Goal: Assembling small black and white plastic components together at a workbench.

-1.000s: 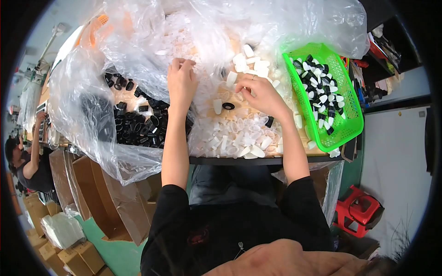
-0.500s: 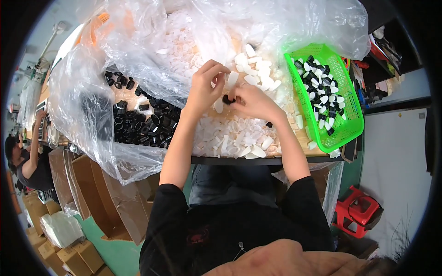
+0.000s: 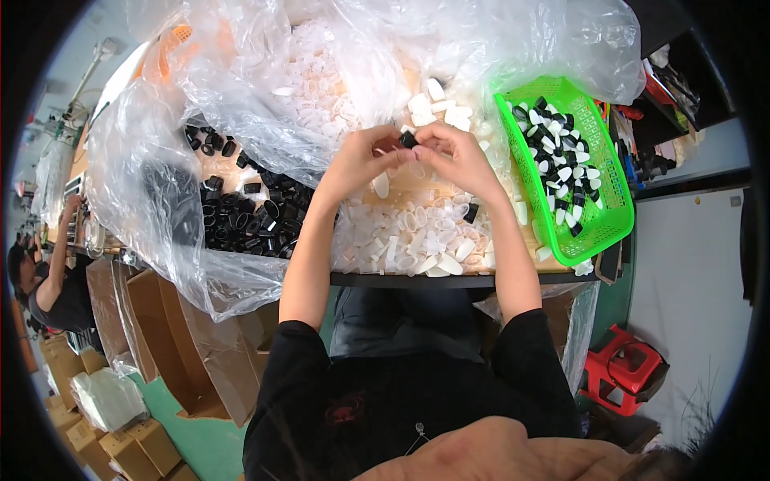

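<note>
My left hand [image 3: 358, 163] and my right hand [image 3: 461, 163] meet over the middle of the table, fingertips almost touching. Between them is a small black plastic sleeve [image 3: 409, 139], pinched by the right fingers. A white plastic piece is in the left fingers, mostly hidden by them. Just below the hands, one long white oval piece [image 3: 381, 186] lies on the table. Nearer to me spreads a pile of translucent and white plastic parts [image 3: 409, 236]. A single black sleeve [image 3: 471, 212] rests on that pile, near my right wrist.
Black sleeves [image 3: 257, 216] are heaped at left within clear plastic sheeting [image 3: 136, 184]. White pieces [image 3: 457, 112] lie beyond my right hand. A green basket [image 3: 613, 200] at right holds black-and-white pieces. A red stool [image 3: 622, 369] and cardboard boxes [image 3: 172, 337] are below. Another person [image 3: 56, 289] works far left.
My hands have come together, bringing the black sleeve up to the left fingertips. The right hand has moved slightly up and right. The black sleeve near my right wrist shows more fully.
</note>
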The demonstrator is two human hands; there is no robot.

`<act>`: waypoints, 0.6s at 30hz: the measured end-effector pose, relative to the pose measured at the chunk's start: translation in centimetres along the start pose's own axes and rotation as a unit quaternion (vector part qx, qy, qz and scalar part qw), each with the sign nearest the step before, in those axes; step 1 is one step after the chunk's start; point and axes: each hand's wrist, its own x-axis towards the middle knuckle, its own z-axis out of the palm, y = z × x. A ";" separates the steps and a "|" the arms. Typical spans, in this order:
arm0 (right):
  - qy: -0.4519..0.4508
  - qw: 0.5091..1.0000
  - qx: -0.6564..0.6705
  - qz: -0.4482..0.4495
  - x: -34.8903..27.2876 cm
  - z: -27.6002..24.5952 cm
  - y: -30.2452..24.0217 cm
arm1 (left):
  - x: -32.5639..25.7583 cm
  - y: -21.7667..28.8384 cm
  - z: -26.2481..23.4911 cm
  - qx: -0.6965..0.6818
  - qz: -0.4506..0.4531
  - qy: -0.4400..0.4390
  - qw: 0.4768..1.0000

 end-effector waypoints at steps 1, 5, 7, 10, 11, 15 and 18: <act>0.015 0.997 0.061 0.037 0.1 0.3 0.0 | 0.1 -0.3 0.0 -0.078 0.016 0.025 0.997; 0.088 0.988 0.125 -0.020 0.5 1.9 0.8 | 0.6 -0.4 0.0 -0.198 0.021 0.073 0.977; 0.109 0.976 0.190 -0.003 0.6 3.2 0.0 | 0.8 -0.9 -0.3 -0.240 0.036 0.116 0.963; 0.093 0.989 0.108 0.032 0.4 4.5 -0.4 | 0.6 -1.3 -1.2 -0.272 0.057 0.203 0.939; 0.057 0.996 -0.043 0.049 0.3 4.9 -0.3 | 0.6 -1.4 -1.5 -0.271 0.057 0.205 0.939; -0.007 0.961 -0.271 -0.053 -0.8 6.3 1.8 | 0.8 -1.3 -1.6 -0.316 0.068 0.203 0.924; -0.019 0.979 -0.205 -0.016 -0.2 5.1 0.7 | 0.7 -1.1 -1.4 -0.335 0.076 0.181 0.921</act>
